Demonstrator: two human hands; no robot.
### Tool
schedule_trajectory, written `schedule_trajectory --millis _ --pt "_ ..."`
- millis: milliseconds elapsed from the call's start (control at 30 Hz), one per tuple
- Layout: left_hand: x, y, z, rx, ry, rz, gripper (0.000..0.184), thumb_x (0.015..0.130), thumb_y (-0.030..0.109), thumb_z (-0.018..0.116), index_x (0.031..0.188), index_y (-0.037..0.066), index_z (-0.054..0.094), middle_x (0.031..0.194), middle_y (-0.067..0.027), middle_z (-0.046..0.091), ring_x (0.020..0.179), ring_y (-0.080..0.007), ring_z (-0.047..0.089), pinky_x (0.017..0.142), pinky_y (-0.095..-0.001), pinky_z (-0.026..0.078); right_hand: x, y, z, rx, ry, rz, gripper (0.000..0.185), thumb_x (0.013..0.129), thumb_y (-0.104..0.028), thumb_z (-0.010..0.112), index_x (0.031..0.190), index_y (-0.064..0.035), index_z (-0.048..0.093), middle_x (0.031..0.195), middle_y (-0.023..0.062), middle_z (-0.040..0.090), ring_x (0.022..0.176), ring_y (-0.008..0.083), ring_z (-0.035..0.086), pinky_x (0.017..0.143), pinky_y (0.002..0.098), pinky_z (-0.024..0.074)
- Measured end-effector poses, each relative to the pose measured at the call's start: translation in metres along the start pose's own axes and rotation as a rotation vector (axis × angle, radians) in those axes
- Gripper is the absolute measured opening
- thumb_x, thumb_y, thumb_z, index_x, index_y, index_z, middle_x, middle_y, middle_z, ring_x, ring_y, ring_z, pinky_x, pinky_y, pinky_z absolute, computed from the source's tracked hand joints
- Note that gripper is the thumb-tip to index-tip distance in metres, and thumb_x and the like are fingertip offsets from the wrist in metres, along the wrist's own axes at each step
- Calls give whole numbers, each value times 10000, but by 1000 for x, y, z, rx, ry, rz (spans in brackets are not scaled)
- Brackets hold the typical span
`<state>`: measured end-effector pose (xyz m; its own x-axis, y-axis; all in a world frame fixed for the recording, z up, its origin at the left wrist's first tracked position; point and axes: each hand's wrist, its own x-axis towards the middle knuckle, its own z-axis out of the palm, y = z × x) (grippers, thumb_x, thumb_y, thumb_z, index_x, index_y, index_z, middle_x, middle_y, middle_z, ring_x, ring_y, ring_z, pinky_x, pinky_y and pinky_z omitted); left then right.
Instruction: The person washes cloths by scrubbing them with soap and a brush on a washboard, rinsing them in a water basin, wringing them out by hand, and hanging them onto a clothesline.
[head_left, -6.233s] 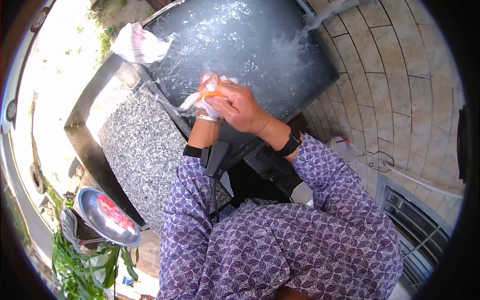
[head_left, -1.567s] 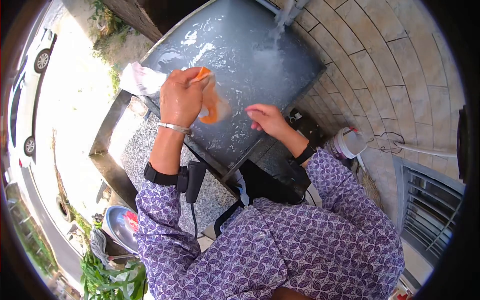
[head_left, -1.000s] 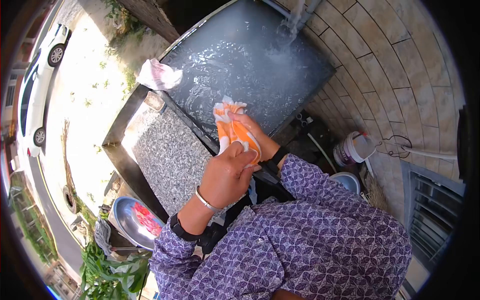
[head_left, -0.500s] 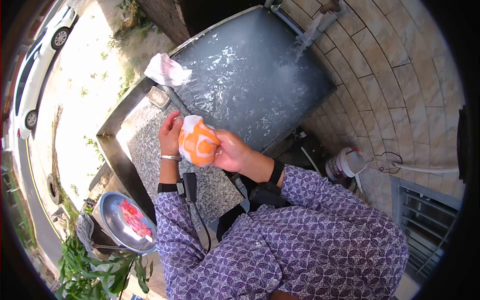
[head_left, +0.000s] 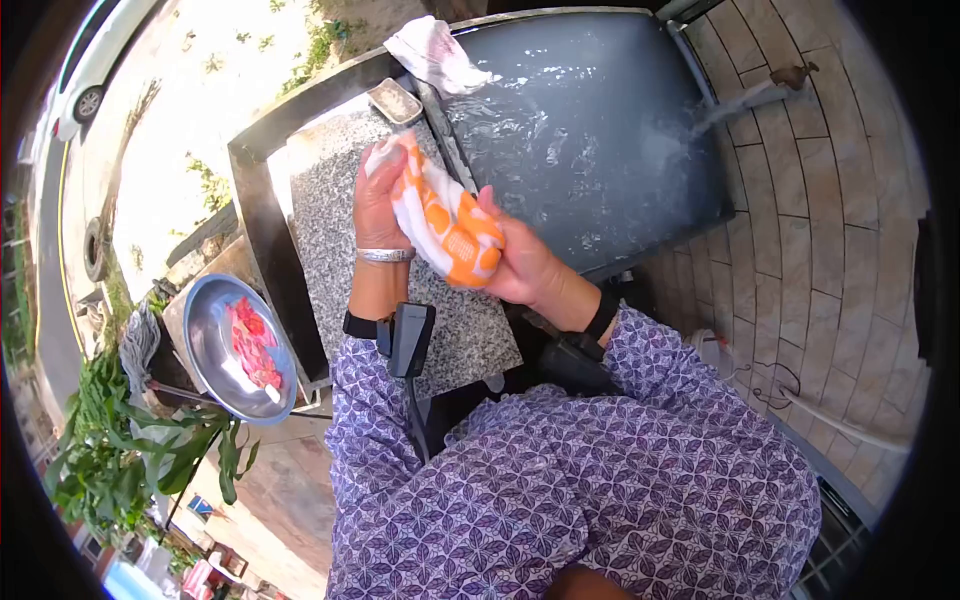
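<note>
A water-filled tank (head_left: 640, 40) borders the speckled tabletop (head_left: 335, 240). Draped over the tank's upper-left corner, a pinkish-white cloth (head_left: 432, 52) could slide in if knocked. Above the tabletop's tank-side edge, an orange-and-white cloth (head_left: 438, 215) spans both hands: the left hand's (head_left: 380, 205) fingers grip its upper end, the right hand's (head_left: 527, 262) its lower; likely wet, it might slip should either loosen.

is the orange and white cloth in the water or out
Out: the left hand and right hand hold the orange-and-white cloth up, clear of the water.
</note>
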<state>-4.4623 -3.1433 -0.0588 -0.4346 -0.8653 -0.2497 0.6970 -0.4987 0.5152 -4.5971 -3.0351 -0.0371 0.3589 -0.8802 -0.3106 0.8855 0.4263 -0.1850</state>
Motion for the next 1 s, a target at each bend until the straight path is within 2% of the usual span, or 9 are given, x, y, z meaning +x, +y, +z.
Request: schedule_trajectory --millis 67,233,300,500,633,700,767,833,1000 --pt "0 9 8 245 267 109 301 803 46 657 1059 30 499 894 -90 593 769 -193 614 663 -303 525 8 0 -1 -203 64 94 558 897 -404 613 1234 17 471 1117 80 585 988 155 598 852 300 490" --pt "2 22 -4 538 326 15 314 714 -25 658 980 47 507 790 -55 584 678 -150 586 582 -294 493 36 -8 0 -674 -17 246 512 831 -364 712 1140 4 536 946 40 596 833 114 591 723 278 485" --pt "-2 28 0 1023 304 -37 269 683 -16 672 907 52 539 742 -40 582 676 -126 579 559 -280 477 48 -8 1 -1180 -87 352 392 814 -314 694 1032 -4 593 859 104 641 774 188 634 679 330 498" --pt "9 -7 -53 1771 333 -19 232 770 174 518 931 39 617 883 -252 646 864 -409 629 773 -450 481 72 27 -27 -2217 -21 148 313 771 -258 672 868 30 597 742 146 636 593 198 604 570 324 478" --pt "-4 -14 -67 1789 355 -69 365 813 229 550 1147 92 606 912 -206 674 862 -370 650 804 -418 491 62 20 -18 -2165 9 282 274 797 -231 650 886 22 598 722 138 635 620 185 616 577 328 483" --pt "-14 3 -47 1443 115 -423 489 831 288 583 1297 151 530 1091 -204 645 990 -313 631 860 -392 479 56 7 -10 -1517 -68 697 262 817 -198 627 961 20 603 834 134 656 737 166 634 664 310 512" --pt "-19 4 -62 1609 -22 -186 582 893 382 567 1388 109 431 1290 -215 531 1172 -282 532 964 -380 433 40 7 -15 -1176 -72 573 300 819 -192 630 1021 27 592 887 124 650 762 159 628 670 306 511" --pt "-26 18 -60 555 -162 -525 639 944 476 471 1391 25 396 1411 -217 403 1303 -304 404 1059 -393 353 30 8 -9 -836 -84 447 344 822 -186 633 1080 35 581 939 114 643 788 153 622 676 302 509" --pt "-45 8 -36 -121 -301 -161 864 857 674 407 1446 55 275 1439 -189 376 1359 -389 288 1088 -518 298 24 16 11 -128 -102 287 517 869 -260 574 1262 55 457 1029 124 606 839 199 620 756 331 495"
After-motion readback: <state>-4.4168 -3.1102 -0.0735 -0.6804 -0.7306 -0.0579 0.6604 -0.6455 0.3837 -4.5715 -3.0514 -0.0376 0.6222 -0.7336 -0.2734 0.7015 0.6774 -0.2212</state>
